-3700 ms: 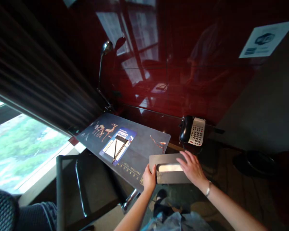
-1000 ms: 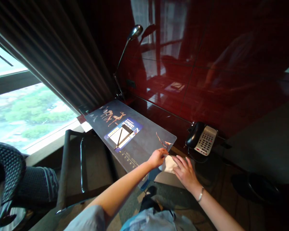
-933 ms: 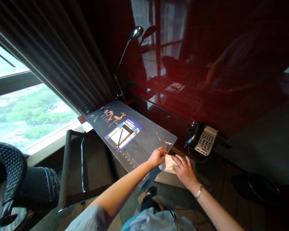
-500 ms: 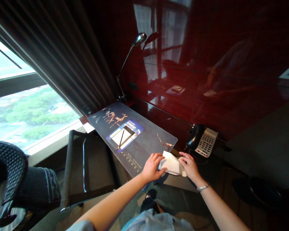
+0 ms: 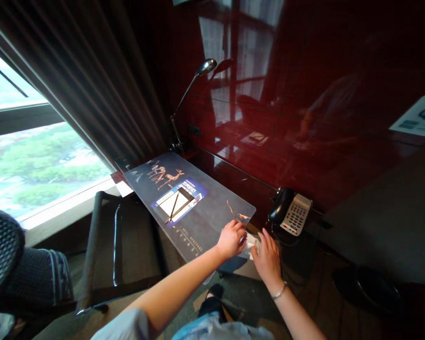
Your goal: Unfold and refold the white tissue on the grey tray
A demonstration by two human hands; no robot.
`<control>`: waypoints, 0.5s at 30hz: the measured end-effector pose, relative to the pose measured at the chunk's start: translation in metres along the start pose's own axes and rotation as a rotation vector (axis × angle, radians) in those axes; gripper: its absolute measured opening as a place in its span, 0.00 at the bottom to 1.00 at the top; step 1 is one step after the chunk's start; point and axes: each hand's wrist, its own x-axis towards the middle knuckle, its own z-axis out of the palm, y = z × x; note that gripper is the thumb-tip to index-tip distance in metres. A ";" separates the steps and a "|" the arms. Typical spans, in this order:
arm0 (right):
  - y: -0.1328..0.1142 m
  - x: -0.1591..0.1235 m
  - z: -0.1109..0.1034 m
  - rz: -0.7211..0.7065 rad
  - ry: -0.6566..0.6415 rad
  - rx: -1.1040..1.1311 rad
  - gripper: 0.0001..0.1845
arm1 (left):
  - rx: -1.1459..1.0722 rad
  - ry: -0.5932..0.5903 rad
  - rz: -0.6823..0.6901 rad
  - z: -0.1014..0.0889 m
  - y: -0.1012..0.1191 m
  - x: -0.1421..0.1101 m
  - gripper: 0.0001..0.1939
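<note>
I'm seeing crumpled white paper [image 5: 252, 247], mostly hidden, lower centre of frame; left hand [image 5: 231, 240] and right hand [image 5: 267, 259] clamping it together, just beside printed desk mat [image 5: 212, 222].

we see matt white paper [image 5: 252, 246], thin and creased, beside a smooth grey desk mat [image 5: 212, 210] with a soft sheen. the bench [image 5: 241, 185] and the wall panel [image 5: 233, 89] behind it are glossy dark red lacquer. the lamp [image 5: 206, 67] is polished metal, the telephone [image 5: 290, 212] smooth plastic, the curtain [image 5: 78, 85] dark pleated cloth.
</note>
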 end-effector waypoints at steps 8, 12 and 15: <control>0.010 0.004 0.005 -0.031 -0.010 0.204 0.18 | 0.017 0.088 -0.105 0.004 0.011 -0.044 0.17; -0.007 0.007 -0.005 -0.050 0.003 0.078 0.31 | 0.015 0.222 -0.218 0.010 0.010 -0.044 0.18; -0.017 0.013 -0.002 0.065 -0.056 0.072 0.19 | -0.022 0.180 -0.054 0.011 0.013 -0.044 0.15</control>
